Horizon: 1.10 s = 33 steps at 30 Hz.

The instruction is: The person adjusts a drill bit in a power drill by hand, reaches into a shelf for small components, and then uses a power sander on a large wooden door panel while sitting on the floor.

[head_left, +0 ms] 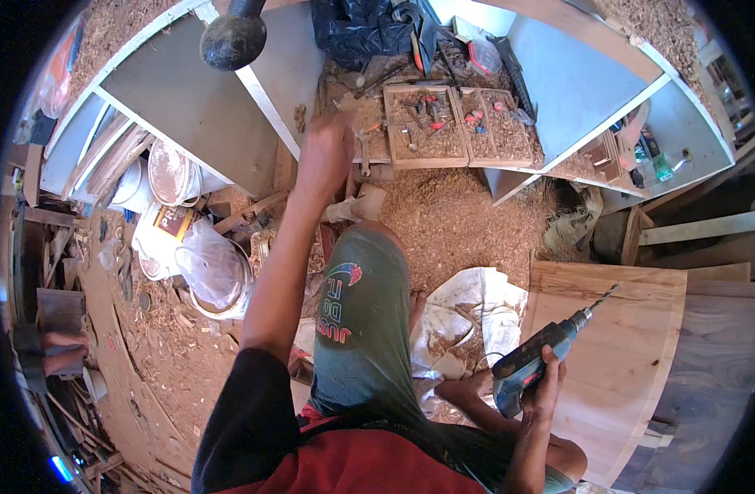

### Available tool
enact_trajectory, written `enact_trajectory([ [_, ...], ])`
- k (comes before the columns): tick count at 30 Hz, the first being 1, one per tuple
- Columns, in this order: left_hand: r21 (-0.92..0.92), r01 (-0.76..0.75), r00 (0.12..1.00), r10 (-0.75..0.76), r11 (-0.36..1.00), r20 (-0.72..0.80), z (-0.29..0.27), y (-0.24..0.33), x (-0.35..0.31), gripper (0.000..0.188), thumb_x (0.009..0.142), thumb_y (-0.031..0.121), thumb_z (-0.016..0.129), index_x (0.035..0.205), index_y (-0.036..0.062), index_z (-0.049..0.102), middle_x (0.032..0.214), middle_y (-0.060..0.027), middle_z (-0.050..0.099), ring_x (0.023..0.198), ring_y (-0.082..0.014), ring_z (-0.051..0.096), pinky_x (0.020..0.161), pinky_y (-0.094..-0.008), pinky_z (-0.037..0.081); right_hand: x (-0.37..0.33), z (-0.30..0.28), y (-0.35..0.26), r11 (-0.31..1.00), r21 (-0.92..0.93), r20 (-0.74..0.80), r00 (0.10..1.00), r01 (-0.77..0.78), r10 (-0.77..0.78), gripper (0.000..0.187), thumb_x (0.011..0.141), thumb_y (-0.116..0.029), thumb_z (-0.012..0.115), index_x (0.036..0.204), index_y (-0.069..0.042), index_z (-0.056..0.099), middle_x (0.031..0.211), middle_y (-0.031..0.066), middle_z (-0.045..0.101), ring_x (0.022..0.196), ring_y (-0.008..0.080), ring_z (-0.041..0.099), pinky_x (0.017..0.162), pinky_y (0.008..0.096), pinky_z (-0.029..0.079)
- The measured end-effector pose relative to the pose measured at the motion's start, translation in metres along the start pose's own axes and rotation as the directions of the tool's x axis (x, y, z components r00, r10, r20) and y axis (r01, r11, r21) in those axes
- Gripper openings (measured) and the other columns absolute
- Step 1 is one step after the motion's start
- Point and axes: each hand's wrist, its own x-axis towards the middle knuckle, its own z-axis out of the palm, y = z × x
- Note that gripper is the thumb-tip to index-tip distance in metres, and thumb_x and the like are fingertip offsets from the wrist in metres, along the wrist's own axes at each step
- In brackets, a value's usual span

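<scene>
My right hand [544, 391] is wrapped round the grip of a dark power drill [530, 366]. A long bit [604, 298] sits in its chuck and points up and to the right, over the pale wooden panel [612, 346]. My left arm reaches forward to the cabinet's shelf, where my left hand [326, 152] is beside a metal tool like a spanner [365, 155]. Its fingers are blurred and turned away, so I cannot make out a hold. Just right of it lies a divided wooden tray [427, 160] with small red-and-black tools and bits in it.
Open cabinet compartments [205, 103] stand ahead, with a black plastic bag [353, 33] at the back. White buckets [221, 284] are on the left. A rounded black knob [233, 43] hangs at the top. Sawdust [468, 214] and a white sack [501, 305] cover the floor ahead.
</scene>
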Motion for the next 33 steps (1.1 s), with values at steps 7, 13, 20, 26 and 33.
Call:
enact_trajectory([
  [7, 0.344, 0.066, 0.805, -0.253, 0.937, 0.536, -0.003, 0.007, 0.093, 0.081, 0.074, 0.044, 0.084, 0.134, 0.0016, 0.051, 0.131, -0.0274, 0.061, 0.124, -0.0442, 0.056, 0.105, -0.0499, 0.045, 0.005, -0.002, 0.004, 1.000, 0.016, 0.029, 0.999, 0.014, -0.014, 0.045, 0.089, -0.026, 0.074, 0.125, -0.004, 0.059, 0.103, 0.0018, 0.062, 0.090, 0.0139, 0.058, 0.080, 0.0301, 0.048],
  [13, 0.188, -0.009, 0.931, -0.060, 0.982, 0.360, 0.030, -0.032, 0.110, 0.107, 0.055, 0.042, 0.096, 0.142, 0.0025, 0.047, 0.142, -0.0237, 0.054, 0.130, -0.0413, 0.053, 0.111, -0.0465, 0.043, 0.003, 0.003, 0.002, 1.000, 0.015, 0.046, 0.999, 0.013, -0.013, 0.044, 0.089, -0.024, 0.073, 0.125, -0.004, 0.059, 0.103, 0.0021, 0.063, 0.089, 0.0142, 0.059, 0.081, 0.0309, 0.049],
  [20, 0.184, -0.013, 0.968, -0.034, 0.983, 0.247, 0.044, -0.062, 0.136, 0.090, 0.062, 0.025, 0.092, 0.140, 0.0091, 0.051, 0.135, -0.0198, 0.059, 0.124, -0.0355, 0.057, 0.106, -0.0424, 0.047, 0.005, -0.002, 0.008, 1.000, 0.013, 0.047, 0.999, -0.005, 0.004, 0.047, 0.088, -0.026, 0.074, 0.126, -0.003, 0.058, 0.103, 0.0032, 0.063, 0.090, 0.0157, 0.060, 0.081, 0.0317, 0.049],
  [26, -0.064, 0.021, 0.986, -0.010, 0.998, 0.165, 0.023, -0.054, 0.153, 0.061, 0.070, 0.013, 0.086, 0.126, 0.0089, 0.064, 0.114, -0.0133, 0.069, 0.104, -0.0260, 0.066, 0.091, -0.0390, 0.054, 0.003, -0.003, 0.006, 1.000, -0.027, 0.013, 1.000, -0.008, 0.008, 0.048, 0.088, -0.027, 0.075, 0.126, -0.003, 0.057, 0.103, 0.0027, 0.062, 0.090, 0.0157, 0.059, 0.081, 0.0307, 0.049],
  [33, -0.589, 0.342, 0.938, -0.306, 0.732, 0.163, 0.023, 0.005, 0.092, 0.047, 0.091, 0.030, 0.073, 0.130, 0.0055, 0.061, 0.109, -0.0159, 0.072, 0.099, -0.0250, 0.068, 0.090, -0.0376, 0.054, 0.003, 0.000, 0.007, 1.000, -0.001, 0.053, 0.999, 0.005, -0.005, 0.047, 0.088, -0.025, 0.075, 0.126, -0.003, 0.057, 0.102, 0.0025, 0.062, 0.089, 0.0150, 0.058, 0.081, 0.0301, 0.049],
])
